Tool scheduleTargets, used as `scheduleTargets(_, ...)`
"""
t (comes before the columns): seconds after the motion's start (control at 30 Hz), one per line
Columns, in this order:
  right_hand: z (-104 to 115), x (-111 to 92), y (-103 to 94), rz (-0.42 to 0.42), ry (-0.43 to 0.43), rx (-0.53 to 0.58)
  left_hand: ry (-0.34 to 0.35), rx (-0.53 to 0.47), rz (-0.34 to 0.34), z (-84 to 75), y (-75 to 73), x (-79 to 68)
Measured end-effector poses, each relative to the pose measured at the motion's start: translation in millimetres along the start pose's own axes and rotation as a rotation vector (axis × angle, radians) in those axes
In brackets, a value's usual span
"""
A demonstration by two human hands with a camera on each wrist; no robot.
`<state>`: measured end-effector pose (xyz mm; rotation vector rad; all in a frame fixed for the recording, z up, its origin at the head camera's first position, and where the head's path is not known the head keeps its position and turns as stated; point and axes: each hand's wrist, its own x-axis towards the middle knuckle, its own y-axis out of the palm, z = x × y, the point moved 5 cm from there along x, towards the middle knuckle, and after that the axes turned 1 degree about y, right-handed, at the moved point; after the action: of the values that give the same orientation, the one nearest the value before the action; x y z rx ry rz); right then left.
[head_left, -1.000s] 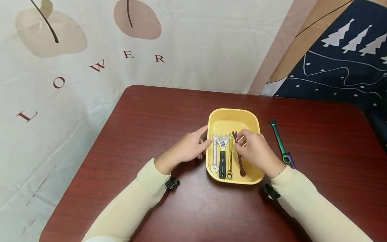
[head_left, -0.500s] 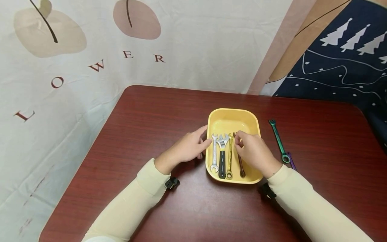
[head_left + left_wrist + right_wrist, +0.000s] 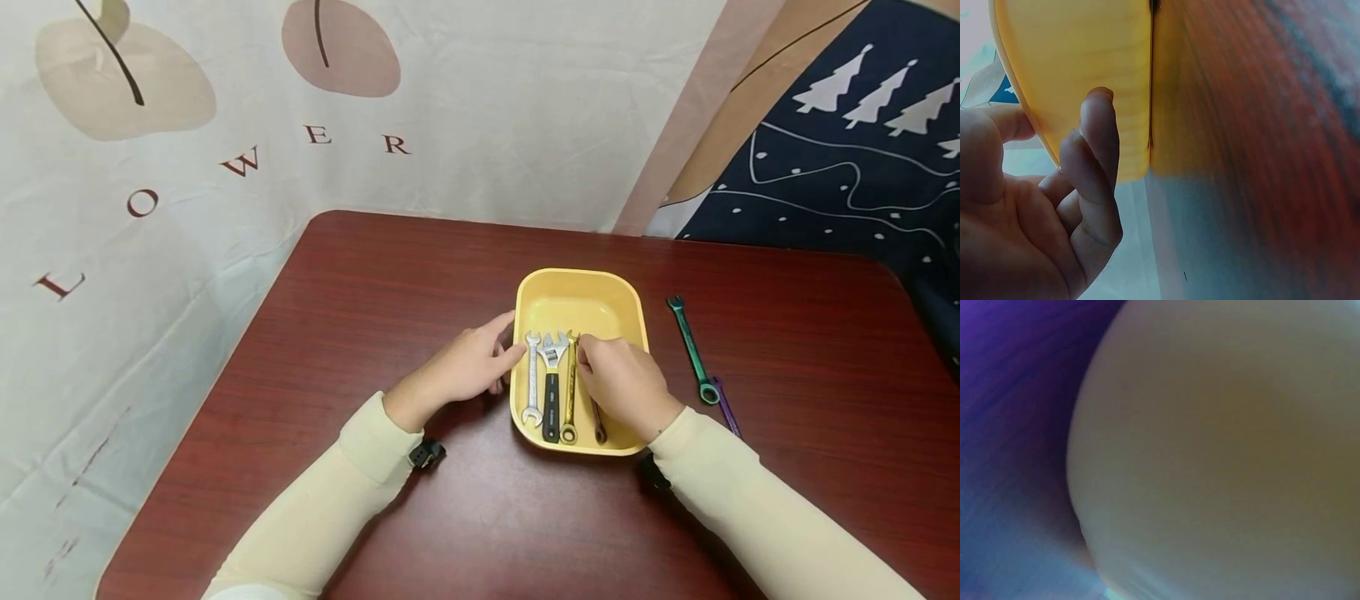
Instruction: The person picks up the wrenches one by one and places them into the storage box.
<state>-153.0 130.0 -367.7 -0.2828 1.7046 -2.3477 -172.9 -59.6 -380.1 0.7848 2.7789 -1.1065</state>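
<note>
In the head view a yellow tray [image 3: 581, 278] stands on the table. My left hand [image 3: 468, 364] is at its left side, thumb over the rim and fingers against the outer wall; the left wrist view shows these bent fingers [image 3: 1100, 122] close up. My right hand [image 3: 624, 382] is inside the tray, fingers curled at the upper part of a dark red combination wrench [image 3: 598, 423], whose ring end shows below the hand. Left of it lie a gold combination wrench [image 3: 571, 392], a black-handled adjustable wrench [image 3: 551, 404] and a silver open-end wrench [image 3: 532, 379], side by side.
Right of the tray, a green combination wrench [image 3: 690, 346] and a purple wrench [image 3: 725, 406], partly behind the right sleeve [image 3: 705, 446], lie on the red-brown table [image 3: 405, 283]. Printed cloth [image 3: 510, 125] hangs behind. A blurred pale surface fills most of the right wrist view.
My right hand has shifted slightly left and toward me, with its fingers curling further and covering the dark red wrench's upper end. The left hand and tray stay in place.
</note>
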Motion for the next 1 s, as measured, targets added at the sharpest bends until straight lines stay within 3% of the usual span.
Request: scheduleTargets(1.0, 1.2, -2.0, 5.2, 0.001, -0.040, -0.055, 0.001, 0.009, 0.000, 0.8, 0.5, -2.0)
